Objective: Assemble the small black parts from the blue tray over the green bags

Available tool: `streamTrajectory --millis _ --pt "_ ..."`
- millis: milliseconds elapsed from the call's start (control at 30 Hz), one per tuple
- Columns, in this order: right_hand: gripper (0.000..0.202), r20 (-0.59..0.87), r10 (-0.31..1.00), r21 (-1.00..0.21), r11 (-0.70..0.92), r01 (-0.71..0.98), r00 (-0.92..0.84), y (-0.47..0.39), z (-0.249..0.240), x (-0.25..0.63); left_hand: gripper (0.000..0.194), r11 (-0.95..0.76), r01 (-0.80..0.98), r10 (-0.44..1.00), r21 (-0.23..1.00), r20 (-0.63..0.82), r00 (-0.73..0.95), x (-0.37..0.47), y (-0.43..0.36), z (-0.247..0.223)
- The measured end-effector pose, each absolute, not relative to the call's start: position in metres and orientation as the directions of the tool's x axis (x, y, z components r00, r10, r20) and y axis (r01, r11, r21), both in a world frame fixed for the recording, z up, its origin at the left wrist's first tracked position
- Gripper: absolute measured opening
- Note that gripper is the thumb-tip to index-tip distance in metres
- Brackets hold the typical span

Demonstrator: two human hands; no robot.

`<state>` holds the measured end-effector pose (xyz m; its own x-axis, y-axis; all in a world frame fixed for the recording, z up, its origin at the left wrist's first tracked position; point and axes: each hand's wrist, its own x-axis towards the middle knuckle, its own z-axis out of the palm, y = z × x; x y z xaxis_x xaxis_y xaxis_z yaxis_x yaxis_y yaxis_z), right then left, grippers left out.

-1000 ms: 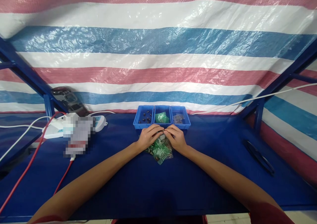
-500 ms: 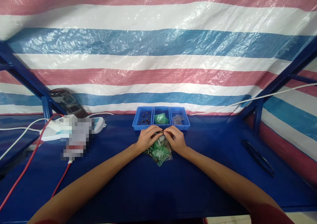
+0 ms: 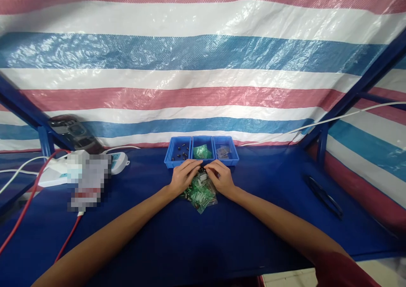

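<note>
A pile of small green and clear plastic bags with small loose parts lies on the blue table. My left hand is at the pile's upper left edge, its fingers drawn together. Opposite it, my right hand bends over the upper right edge with thumb and forefinger closed in a pinch. Small dark parts show between the two sets of fingertips. Anything inside either grip is too small to make out. Just beyond the hands stands a blue three-part bin, holding dark fittings, green bags and clear bags.
On the left lie a white power strip, a blurred-out device and red and white cables. A dark bag-like object leans at the back left. Black glasses rest at the right. A striped tarp hangs behind.
The whole view has shifted slightly, so the table things appear a little further left. My fingertips have moved a little apart above the pile.
</note>
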<state>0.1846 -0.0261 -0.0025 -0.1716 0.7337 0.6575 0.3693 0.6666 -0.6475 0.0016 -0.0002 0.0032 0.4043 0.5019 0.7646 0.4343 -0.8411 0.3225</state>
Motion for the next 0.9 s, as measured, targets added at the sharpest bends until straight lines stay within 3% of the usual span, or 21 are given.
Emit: streamTrajectory --millis 333,900 --pt "0.023 0.654 0.734 -0.632 0.663 0.400 -0.183 -0.026 -0.004 0.186 0.020 -0.818 0.456 0.539 0.351 0.745 0.394 0.001 0.003 -0.006" --pt "0.021 0.685 0.695 -0.600 0.708 0.372 -0.217 -0.024 -0.012 0.184 0.014 -0.851 0.452 0.481 0.267 0.742 0.467 0.001 0.004 -0.010"
